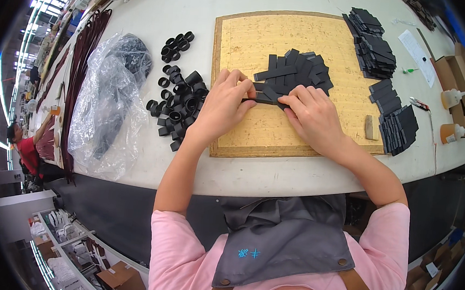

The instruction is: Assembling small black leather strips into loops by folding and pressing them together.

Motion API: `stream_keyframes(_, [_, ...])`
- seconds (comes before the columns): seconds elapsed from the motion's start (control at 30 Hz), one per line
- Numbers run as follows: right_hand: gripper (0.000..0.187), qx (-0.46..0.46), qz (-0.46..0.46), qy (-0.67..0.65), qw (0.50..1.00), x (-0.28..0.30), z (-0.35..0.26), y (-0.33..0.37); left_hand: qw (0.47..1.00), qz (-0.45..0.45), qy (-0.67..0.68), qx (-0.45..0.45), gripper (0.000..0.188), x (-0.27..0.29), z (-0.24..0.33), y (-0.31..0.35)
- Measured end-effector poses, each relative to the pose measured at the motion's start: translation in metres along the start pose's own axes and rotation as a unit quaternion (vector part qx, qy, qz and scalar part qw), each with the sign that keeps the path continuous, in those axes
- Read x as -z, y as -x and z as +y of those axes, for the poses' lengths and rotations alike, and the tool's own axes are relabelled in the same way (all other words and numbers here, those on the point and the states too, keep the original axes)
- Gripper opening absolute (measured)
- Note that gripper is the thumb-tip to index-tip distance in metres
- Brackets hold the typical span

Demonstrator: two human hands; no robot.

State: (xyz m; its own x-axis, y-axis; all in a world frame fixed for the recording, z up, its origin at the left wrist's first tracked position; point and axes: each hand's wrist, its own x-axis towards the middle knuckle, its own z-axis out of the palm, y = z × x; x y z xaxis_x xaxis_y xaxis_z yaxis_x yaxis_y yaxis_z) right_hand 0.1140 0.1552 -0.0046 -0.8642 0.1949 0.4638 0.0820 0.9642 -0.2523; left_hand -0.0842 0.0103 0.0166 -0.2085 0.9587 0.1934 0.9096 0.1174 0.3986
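Observation:
Between both hands I hold a short black strip (266, 101) over the near side of a fanned pile of flat black strips (302, 69). My left hand (221, 109) is closed, pinching the strip's left end between thumb and fingers. On its other end, my right hand (315, 121) has its fingertips pressed together. My fingers partly cover the strip. Beneath lies a yellow board (297, 144) with a brown edge. Many small black loops (176, 103) form a heap left of the board, right beside my left hand.
Stacks of black strips (376, 55) line the board's right edge, near a small tan block (369, 127). Two glue bottles (451, 133) and a cutter (418, 104) stand or lie farther right. A clear plastic bag (108, 104) is at left; beyond it a person in red (30, 152) works.

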Motion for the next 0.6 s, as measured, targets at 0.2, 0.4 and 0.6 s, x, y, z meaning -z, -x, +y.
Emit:
stream_keyframes(0.2, [0.021,-0.015,-0.032,-0.071,0.997,0.014,0.008,-0.001,0.891,0.084,0.436,0.094,0.007,0.047,0.044,0.022])
stream_keyframes(0.4, [0.036,-0.191,-0.265,-0.733,0.596,0.053,-0.022,-0.002,0.764,-0.064,0.641,-0.046,0.023,0.012,0.062,0.031])
stream_keyframes(0.6, [0.017,-0.286,-0.245,-0.726,0.576,0.033,-0.002,0.015,0.859,-0.019,0.505,-0.089,0.016,-0.020,0.055,0.026])
